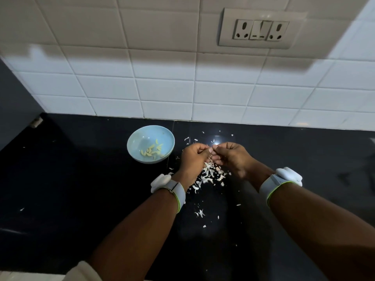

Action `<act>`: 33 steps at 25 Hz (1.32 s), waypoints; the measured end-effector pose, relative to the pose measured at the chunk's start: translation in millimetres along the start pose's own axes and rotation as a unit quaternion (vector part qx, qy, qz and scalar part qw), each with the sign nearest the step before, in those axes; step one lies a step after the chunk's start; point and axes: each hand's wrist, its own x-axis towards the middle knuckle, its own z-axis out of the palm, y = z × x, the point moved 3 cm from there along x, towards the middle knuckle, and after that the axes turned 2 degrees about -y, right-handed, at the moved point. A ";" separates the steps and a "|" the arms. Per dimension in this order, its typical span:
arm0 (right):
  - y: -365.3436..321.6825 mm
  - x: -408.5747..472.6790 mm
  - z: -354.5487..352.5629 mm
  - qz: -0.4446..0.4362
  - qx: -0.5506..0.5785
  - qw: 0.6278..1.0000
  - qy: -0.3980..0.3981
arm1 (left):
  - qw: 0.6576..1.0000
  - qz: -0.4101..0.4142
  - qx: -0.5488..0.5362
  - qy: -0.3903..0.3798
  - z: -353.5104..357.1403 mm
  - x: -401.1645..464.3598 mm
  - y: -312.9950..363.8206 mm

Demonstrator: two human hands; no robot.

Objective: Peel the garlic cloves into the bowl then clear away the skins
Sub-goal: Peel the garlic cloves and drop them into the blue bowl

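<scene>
A pale blue bowl (134,142) stands on the black counter left of my hands, with several peeled yellowish garlic cloves (151,152) inside. My left hand (192,159) and my right hand (233,157) meet fingertip to fingertip above the counter, fingers curled. They pinch a small garlic clove (211,148) that is mostly hidden between the fingertips. Below and between the hands lies a pile of white garlic skins (209,175), with more flakes scattered toward me and toward the wall.
The black counter (81,189) runs to a white tiled wall (162,88) just behind the bowl. A socket plate (261,29) is high on the wall. White bands sit on both wrists. A dark panel (14,102) borders the left.
</scene>
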 end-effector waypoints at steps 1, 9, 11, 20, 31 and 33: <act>-0.3 0.4 -2.1 0.002 0.002 1.000 0.008 | 1.000 -0.012 -0.018 -0.003 1.7 2.2 0.7; 3.5 7.9 -12.3 0.030 0.010 0.999 -0.013 | 0.989 -0.132 -0.019 -0.068 13.3 15.0 -8.3; 5.8 12.4 -19.1 0.039 -0.029 0.999 -0.007 | 0.990 -0.133 -0.009 -0.049 12.5 18.5 -11.2; 18.0 33.8 -46.2 0.057 -0.338 0.935 0.092 | 0.996 -0.064 0.059 0.025 7.0 37.0 -11.4; 14.5 46.7 -36.5 0.083 -0.414 0.895 0.143 | 0.996 -0.068 0.046 0.034 13.1 34.2 -16.4; 16.2 45.0 -37.2 0.069 -0.415 0.896 0.144 | 0.996 -0.070 0.041 0.029 12.0 32.7 -17.6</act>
